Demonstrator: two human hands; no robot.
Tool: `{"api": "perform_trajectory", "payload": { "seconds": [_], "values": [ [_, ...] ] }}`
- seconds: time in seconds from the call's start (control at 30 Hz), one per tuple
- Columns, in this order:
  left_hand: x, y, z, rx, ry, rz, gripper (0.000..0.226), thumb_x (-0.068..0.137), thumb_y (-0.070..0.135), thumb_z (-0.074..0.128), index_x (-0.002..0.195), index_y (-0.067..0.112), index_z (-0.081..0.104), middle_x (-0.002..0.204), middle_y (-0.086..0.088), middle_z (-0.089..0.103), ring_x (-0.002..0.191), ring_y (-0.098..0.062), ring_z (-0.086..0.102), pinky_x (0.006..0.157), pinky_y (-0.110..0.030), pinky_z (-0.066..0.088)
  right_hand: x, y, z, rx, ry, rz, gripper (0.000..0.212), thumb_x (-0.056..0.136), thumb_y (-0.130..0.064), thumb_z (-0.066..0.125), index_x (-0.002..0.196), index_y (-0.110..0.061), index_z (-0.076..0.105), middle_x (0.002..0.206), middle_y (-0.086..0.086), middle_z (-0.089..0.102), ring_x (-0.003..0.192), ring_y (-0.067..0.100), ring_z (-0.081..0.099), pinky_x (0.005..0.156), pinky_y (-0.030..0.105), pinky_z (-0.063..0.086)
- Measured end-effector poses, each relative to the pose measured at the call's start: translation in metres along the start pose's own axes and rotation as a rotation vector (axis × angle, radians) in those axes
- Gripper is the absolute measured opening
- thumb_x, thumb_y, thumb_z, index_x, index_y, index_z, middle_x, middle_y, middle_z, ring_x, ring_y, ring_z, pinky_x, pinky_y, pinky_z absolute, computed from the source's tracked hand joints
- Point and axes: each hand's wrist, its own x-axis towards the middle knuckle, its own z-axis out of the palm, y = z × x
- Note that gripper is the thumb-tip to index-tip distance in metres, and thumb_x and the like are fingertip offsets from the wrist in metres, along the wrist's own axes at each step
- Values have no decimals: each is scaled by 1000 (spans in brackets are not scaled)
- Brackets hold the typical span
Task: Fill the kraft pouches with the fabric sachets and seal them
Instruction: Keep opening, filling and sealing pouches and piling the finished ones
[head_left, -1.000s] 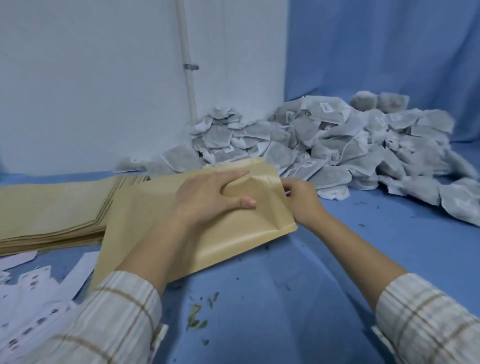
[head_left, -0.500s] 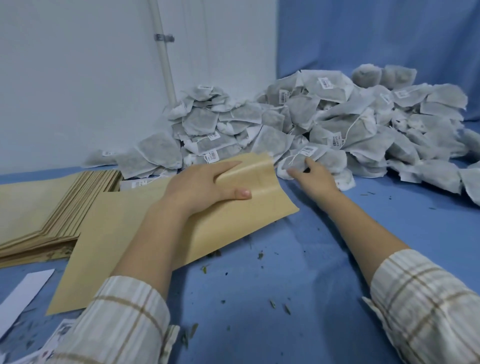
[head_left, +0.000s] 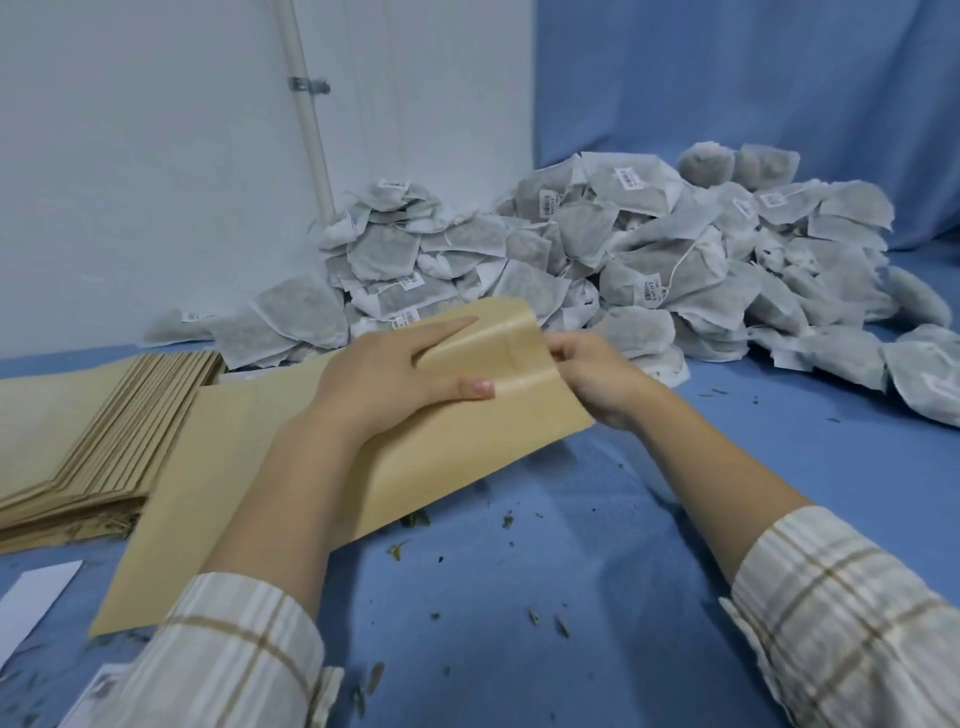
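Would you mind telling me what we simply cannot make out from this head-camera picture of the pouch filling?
- Inside of the kraft pouch: head view, hidden by its own paper, so any sachet within cannot be told.
- Right hand fingertips: hidden behind the pouch's edge.
- Labels on the sachet pile: print too small to read.
- Stack of empty pouches: cut off by the left edge.
- White paper strip: cut off by the left edge.
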Motion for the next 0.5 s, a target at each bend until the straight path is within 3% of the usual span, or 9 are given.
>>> {"api": "perform_trajectory", "payload": {
  "seconds": [0.13, 0.2, 0.27, 0.33, 0.43, 0.5],
  "values": [
    [0, 10, 8, 0, -99, 84, 67, 54, 77, 66, 115, 73, 40, 128, 30, 52, 121, -5, 46, 90, -23, 34, -2, -4, 8, -249, -239, 256, 25, 91, 2, 51, 88, -23, 52, 79, -3, 58, 65, 5, 58, 51, 12, 48],
    [1, 7, 12, 40, -108, 65, 67, 58, 77, 63, 121, 70, 40, 130, 27, 51, 122, -7, 45, 89, -25, 35, 3, 2, 6, -420, -67, 187, 23, 91, 0, 49, 81, -20, 52, 73, -5, 50, 63, 8, 46, 52, 16, 41],
    [2, 4, 16, 100, -77, 35, 69, 60, 78, 61, 125, 67, 39, 137, 24, 48, 125, -10, 44, 90, -26, 35, 8, 10, -2, -619, 251, 11, 22, 88, -9, 53, 72, -21, 62, 68, -4, 54, 65, 13, 48, 56, 23, 38],
    [3, 3, 19, 117, -48, 24, 70, 60, 79, 60, 125, 66, 38, 140, 23, 46, 127, -10, 43, 88, -24, 33, 11, 22, -14, -898, 517, -50, 22, 86, -15, 53, 97, -22, 70, 92, 1, 62, 90, 18, 54, 74, 28, 41],
    [3, 2, 21, 138, -34, 24, 72, 59, 81, 57, 126, 66, 37, 141, 22, 44, 128, -10, 41, 87, -24, 30, 16, 40, -33, -1385, 685, 140, 41, 83, -19, 53, 123, -18, 54, 140, 16, 33, 132, 33, 25, 108, 41, 17],
    [3, 2, 23, 137, -23, 19, 73, 58, 82, 56, 127, 66, 36, 142, 21, 44, 129, -11, 41, 86, -25, 31, 17, 41, -38, -1358, 750, 357, 47, 84, -23, 51, 129, -19, 43, 148, 22, 14, 137, 39, 11, 111, 50, 5]
  ]
}}
